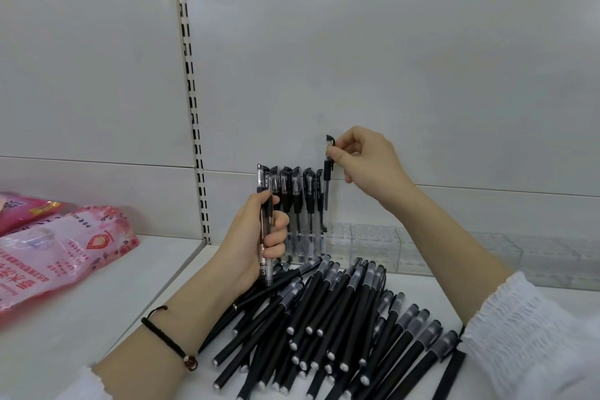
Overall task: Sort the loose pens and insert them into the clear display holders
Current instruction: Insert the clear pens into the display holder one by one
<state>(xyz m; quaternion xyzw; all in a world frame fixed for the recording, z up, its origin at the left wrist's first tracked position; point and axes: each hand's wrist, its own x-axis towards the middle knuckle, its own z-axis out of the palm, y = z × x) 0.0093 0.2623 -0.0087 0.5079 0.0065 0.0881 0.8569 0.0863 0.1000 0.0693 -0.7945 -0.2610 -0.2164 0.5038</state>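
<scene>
Presently, item in transit: clear-barrelled pen, upright, long axis vertical, tip above the clear display holder.
Right hand: fingertips pinched on that pen's cap; nearer the holder.
Left hand: closed around spare pens, left of the holder.
Loose pens: heaped on the shelf in front of the holder.
Move required, by estimate: straight descent into the free slot beside the standing pens.

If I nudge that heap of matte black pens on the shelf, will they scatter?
Probably. The matte black pens are round-barrelled and lie loosely crossed, so some would likely roll. The white shelf looks smooth and shows no lip, so it offers little to stop them.
</scene>
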